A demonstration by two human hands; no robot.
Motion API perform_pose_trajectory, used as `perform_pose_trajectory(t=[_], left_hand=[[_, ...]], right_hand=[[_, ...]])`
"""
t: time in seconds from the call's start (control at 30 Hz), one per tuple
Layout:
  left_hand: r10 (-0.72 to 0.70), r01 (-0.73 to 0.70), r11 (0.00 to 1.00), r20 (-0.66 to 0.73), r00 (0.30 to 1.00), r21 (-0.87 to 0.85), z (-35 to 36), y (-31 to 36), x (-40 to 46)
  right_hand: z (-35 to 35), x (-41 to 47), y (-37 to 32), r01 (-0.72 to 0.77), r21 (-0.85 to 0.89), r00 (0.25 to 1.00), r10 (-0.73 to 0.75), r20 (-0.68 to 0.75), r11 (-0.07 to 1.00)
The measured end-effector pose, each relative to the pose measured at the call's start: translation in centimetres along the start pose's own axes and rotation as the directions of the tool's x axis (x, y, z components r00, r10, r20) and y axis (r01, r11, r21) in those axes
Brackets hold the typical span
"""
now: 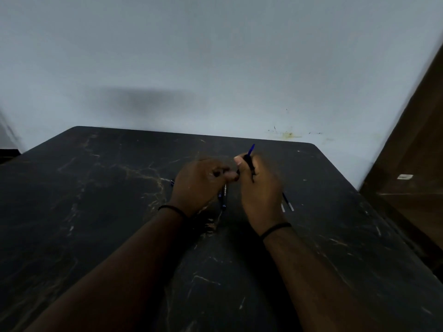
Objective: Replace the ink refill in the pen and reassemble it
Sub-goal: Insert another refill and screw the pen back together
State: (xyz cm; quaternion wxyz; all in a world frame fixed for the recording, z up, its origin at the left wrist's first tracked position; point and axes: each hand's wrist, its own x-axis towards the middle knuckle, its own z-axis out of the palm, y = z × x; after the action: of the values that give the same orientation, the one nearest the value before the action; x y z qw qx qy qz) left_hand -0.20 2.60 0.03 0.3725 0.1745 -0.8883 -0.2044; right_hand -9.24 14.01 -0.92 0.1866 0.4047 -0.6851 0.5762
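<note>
Gripping a dark pen barrel (249, 164), the right hand (260, 195) has its fingers curled round it above the table (96, 212), thumb up along the near side. A thin blue refill (251, 149) sticks out of the barrel's top, slanting up and away past the thumb tip. The left hand (199, 185) sits just beside the right, its fingertips curled and pinched together near the barrel's lower end; blur hides whether they hold anything. Under the left hand lies one slim blue pen (224, 196) with white lettering, resting on the table and pointing toward the person. Two thin refills (287, 203) with pale tips lie side by side on the table just right of the right hand, partly hidden by it. Each wrist carries one black band (275, 228). The tabletop is black with pale marble-like veins and rounded far corners, set against a plain pale wall (215, 56)
</note>
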Motion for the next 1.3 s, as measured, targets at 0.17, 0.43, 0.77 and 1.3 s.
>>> perform_pose_trajectory(t=[0.17, 0.43, 0.77, 1.3], left_hand=[[-0.36, 0.406, 0.898, -0.247, 0.9, 0.17, -1.2, -2.8, 0.0], [-0.409, 0.422, 0.838, -0.115, 0.905, 0.347, -1.3, -2.8, 0.3], [-0.241, 0.217, 0.898, 0.014, 0.97, 0.382, 0.6, -1.7, 0.3], [-0.254, 0.211, 0.901, 0.068, 0.965, 0.378, -0.2, -2.3, -0.1]], right_hand=[[-0.3, 0.1, 0.3, -0.034, -0.013, 0.999, 0.034, -0.001, 0.999], [-0.1, -0.1, 0.3, -0.039, -0.026, 0.999, 0.04, 0.022, 0.999], [-0.1, -0.2, 0.5, -0.074, -0.032, 0.995, 0.076, 0.065, 0.997], [-0.3, -0.2, 0.3, -0.076, -0.027, 0.995, 0.078, 0.064, 0.997]])
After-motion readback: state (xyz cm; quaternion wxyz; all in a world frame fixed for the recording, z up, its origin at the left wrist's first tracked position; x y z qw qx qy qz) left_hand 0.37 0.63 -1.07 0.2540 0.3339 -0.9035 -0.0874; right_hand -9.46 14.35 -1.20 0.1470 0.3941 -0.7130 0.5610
